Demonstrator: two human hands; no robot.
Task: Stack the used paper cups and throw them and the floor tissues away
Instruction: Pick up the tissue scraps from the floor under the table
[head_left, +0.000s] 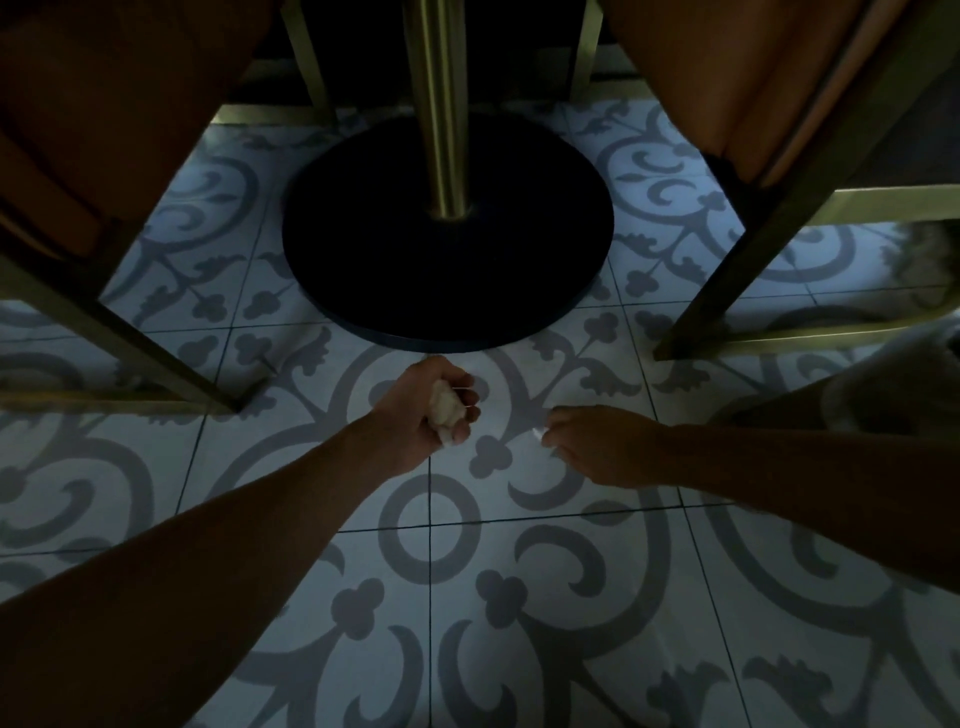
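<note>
I am looking down at a patterned tile floor under a table. My left hand (421, 410) is shut around a crumpled white tissue wad (448, 408), which pokes out between the fingers. My right hand (597, 441) is low over the floor to the right, its fingertips pinched on a small white scrap of tissue (538, 432). The two hands are a short gap apart. No paper cups are in view.
The table's round black base (395, 270) with a brass pole (441, 104) stands just beyond my hands. Chair legs (130, 332) frame the left and a chair frame (727, 291) the right, both with orange seats. Open tiles (431, 597) lie nearer me.
</note>
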